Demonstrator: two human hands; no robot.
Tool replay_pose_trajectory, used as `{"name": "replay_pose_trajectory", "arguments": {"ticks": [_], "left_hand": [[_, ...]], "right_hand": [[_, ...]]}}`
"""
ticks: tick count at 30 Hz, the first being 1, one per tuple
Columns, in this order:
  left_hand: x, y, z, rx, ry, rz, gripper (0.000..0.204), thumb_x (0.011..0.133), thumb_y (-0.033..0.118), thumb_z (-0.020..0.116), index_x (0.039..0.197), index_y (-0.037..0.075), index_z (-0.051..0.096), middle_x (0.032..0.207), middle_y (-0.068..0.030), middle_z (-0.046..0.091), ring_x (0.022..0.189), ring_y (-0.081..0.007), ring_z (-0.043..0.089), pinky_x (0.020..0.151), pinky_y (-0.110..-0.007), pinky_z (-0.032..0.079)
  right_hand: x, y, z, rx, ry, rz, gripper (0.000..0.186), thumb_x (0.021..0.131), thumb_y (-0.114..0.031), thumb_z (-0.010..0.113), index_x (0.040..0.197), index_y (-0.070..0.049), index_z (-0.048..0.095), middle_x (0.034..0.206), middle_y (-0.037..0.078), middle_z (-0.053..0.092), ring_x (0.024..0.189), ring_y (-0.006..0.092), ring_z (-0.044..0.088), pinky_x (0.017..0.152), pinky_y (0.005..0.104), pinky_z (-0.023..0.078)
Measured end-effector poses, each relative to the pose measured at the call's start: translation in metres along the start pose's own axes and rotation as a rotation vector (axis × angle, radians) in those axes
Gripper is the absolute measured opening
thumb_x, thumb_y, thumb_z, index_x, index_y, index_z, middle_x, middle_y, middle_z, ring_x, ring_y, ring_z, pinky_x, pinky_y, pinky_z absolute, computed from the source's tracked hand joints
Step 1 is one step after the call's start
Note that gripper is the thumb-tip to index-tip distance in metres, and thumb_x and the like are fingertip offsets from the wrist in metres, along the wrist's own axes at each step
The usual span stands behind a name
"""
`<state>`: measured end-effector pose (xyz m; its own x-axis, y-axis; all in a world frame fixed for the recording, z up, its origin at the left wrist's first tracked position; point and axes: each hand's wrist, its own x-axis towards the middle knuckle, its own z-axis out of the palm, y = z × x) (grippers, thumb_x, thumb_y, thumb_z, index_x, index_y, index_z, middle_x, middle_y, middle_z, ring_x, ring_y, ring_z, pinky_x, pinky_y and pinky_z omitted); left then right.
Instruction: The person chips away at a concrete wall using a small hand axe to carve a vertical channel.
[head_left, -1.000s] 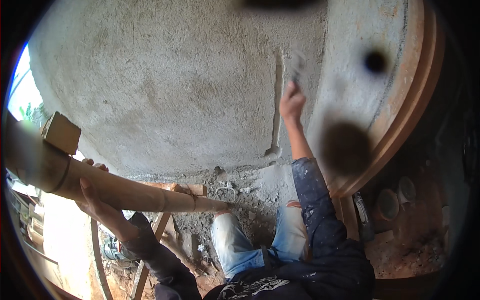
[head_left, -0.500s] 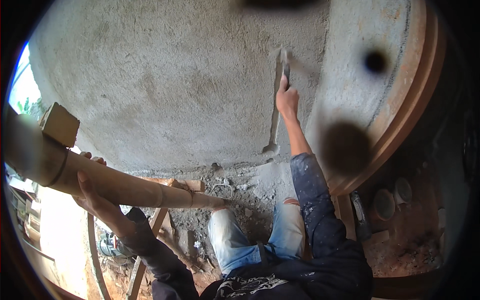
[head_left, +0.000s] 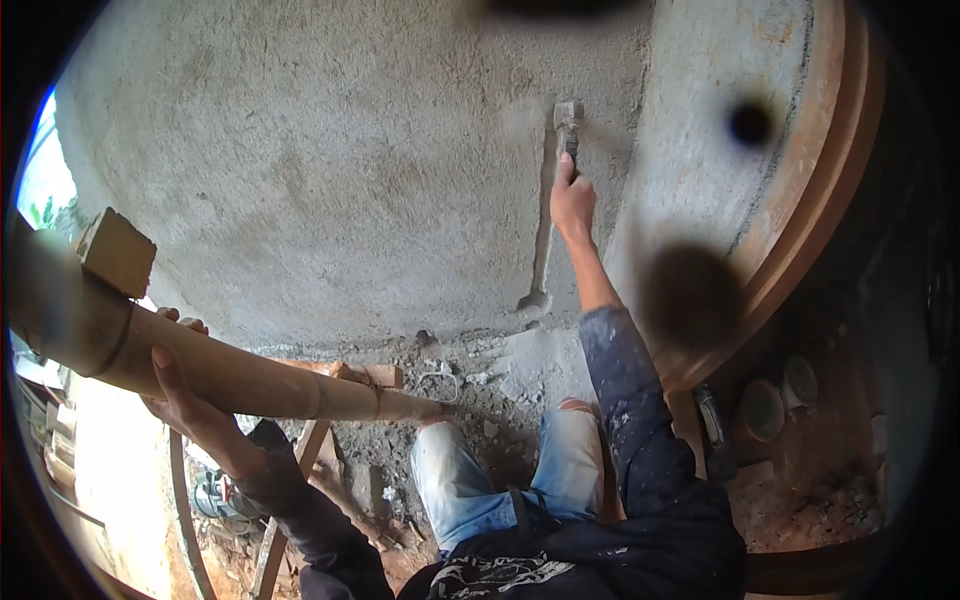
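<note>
My right hand (head_left: 572,205) is closed round the dark handle of a short tool (head_left: 568,125) with a grey, block-like head; its exact kind is unclear. The tool's head is at the upper end of a long narrow groove (head_left: 545,240) cut in the rough grey wall (head_left: 380,170). At its lower end the groove widens into a small hollow. On the left, my left hand (head_left: 190,400) grips a thick bamboo pole (head_left: 240,375), thumb on the near side and fingertips showing over the far side.
A wooden block (head_left: 118,252) sits against the pole. Rubble (head_left: 460,375) lies along the wall's foot. A curved brown edging (head_left: 825,180) borders the wall at right. Round containers (head_left: 763,410) stand at lower right, and a green machine (head_left: 218,495) at lower left. Dark blots hide parts of the view.
The blurred tool now shows more clearly, its head turned broader to view at the groove's top. My left hand keeps its hold on the pole. The whole view has shifted slightly.
</note>
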<state>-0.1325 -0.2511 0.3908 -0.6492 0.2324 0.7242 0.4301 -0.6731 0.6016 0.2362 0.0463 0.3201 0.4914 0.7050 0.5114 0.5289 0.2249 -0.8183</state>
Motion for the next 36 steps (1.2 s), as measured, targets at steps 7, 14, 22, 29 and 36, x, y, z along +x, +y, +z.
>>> {"name": "replay_pose_trajectory", "arguments": {"ticks": [7, 14, 22, 29, 36], "left_hand": [[-0.002, 0.001, -0.002, -0.023, 0.036, -0.047, 0.067, 0.082, 0.043, 0.065, 0.121, -0.009, 0.047, 0.104, -0.0170, 0.061, 0.085, -0.0231, 0.062, 0.077, -0.033, 0.050], [0.001, 0.001, 0.004, -0.056, -0.024, -0.029, 0.068, 0.081, 0.042, 0.066, 0.122, -0.008, 0.046, 0.102, -0.0168, 0.061, 0.084, -0.0226, 0.062, 0.074, -0.033, 0.050], [-0.001, 0.002, -0.004, -0.022, 0.041, -0.038, 0.059, 0.088, 0.041, 0.059, 0.120, -0.007, 0.050, 0.095, -0.0163, 0.063, 0.087, -0.0234, 0.062, 0.079, -0.034, 0.050], [-0.001, -0.004, 0.001, -0.004, 0.023, -0.049, 0.063, 0.085, 0.042, 0.062, 0.122, -0.007, 0.048, 0.099, -0.0167, 0.062, 0.085, -0.0233, 0.062, 0.075, -0.033, 0.051], [0.000, -0.001, -0.004, 0.003, 0.017, -0.044, 0.062, 0.087, 0.047, 0.057, 0.121, -0.005, 0.052, 0.093, -0.0164, 0.063, 0.086, -0.0239, 0.062, 0.076, -0.034, 0.051]], "right_hand": [[-0.005, -0.091, -0.059, 0.665, 0.298, -0.699, 0.056, 0.095, -0.057, 0.035, 0.063, -0.012, 0.036, 0.054, 0.001, 0.040, 0.046, 0.0094, 0.039, 0.042, 0.0258, 0.031], [-0.002, 0.001, -0.008, 0.219, 0.093, -0.247, 0.055, 0.097, -0.053, 0.035, 0.063, -0.010, 0.040, 0.053, 0.001, 0.040, 0.050, 0.0132, 0.043, 0.049, 0.0351, 0.036], [0.014, -0.076, -0.060, 0.811, 0.325, -0.768, 0.058, 0.096, -0.058, 0.031, 0.061, -0.011, 0.034, 0.049, -0.002, 0.038, 0.039, 0.0074, 0.032, 0.034, 0.0218, 0.023], [-0.002, 0.015, -0.005, 0.190, -0.060, -0.087, 0.061, 0.098, -0.048, 0.035, 0.073, 0.005, 0.054, 0.063, 0.014, 0.055, 0.064, 0.0225, 0.054, 0.063, 0.0420, 0.041], [0.010, -0.064, -0.052, 0.820, 0.266, -0.685, 0.050, 0.099, -0.049, 0.032, 0.064, -0.013, 0.036, 0.050, -0.002, 0.035, 0.038, 0.0066, 0.032, 0.034, 0.0226, 0.025]]}}
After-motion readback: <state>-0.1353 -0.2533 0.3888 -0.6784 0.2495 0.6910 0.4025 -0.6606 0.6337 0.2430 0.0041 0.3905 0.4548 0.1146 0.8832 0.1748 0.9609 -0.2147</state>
